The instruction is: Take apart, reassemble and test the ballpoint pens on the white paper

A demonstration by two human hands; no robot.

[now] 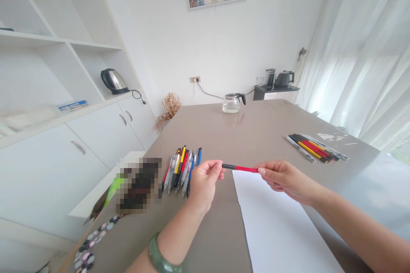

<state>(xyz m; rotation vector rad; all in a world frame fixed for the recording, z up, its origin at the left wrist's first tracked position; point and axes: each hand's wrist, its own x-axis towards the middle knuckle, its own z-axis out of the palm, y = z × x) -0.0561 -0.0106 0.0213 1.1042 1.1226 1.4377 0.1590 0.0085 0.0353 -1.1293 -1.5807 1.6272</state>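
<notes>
A red pen with a black grip (241,168) is stretched level between my two hands above the table. My left hand (205,181) pinches its black end, and a green bangle (160,256) circles that wrist. At the red end, the thumb and fingers of my right hand (283,179) are closed on the pen. Beneath it lies a white sheet of paper (278,230). Just left of my left hand is a loose pile of pens (179,170) in several colours. A second, neater group of pens (317,148) lies farther off at the right.
A glass pot (232,104) of clear liquid stands at the back of the brown table (205,132). A bead strand (91,245) and a blurred-out dark item (141,185) lie along the left edge. White shelves with a kettle (114,82) stand left; kettles sit behind right.
</notes>
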